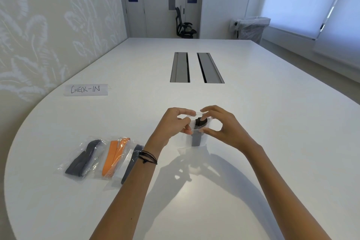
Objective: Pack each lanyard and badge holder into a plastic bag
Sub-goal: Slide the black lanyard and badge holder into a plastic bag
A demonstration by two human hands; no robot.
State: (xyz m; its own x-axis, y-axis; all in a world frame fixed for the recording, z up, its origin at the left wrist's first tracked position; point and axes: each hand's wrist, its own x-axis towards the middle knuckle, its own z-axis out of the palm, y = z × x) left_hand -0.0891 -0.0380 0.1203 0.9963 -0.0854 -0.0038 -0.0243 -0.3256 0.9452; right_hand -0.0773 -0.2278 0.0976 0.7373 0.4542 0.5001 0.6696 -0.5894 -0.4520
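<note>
My left hand (176, 122) and my right hand (220, 124) both pinch the top edge of a clear plastic bag (204, 139) that stands upright on the white table (253, 122). Inside it a dark grey lanyard (196, 139) shows, its black end curled near the bag's mouth. To the left lie three filled bags side by side: one with a dark lanyard (83, 159), one with an orange lanyard (115, 155), and one with a grey lanyard (131, 163) partly hidden by my left wrist.
A paper sign reading CHECK-IN (85, 89) lies at the far left of the table. Two metal cable hatches (196, 67) are set into the table's middle. An office chair (184, 24) and a bin (251, 27) stand beyond the far edge.
</note>
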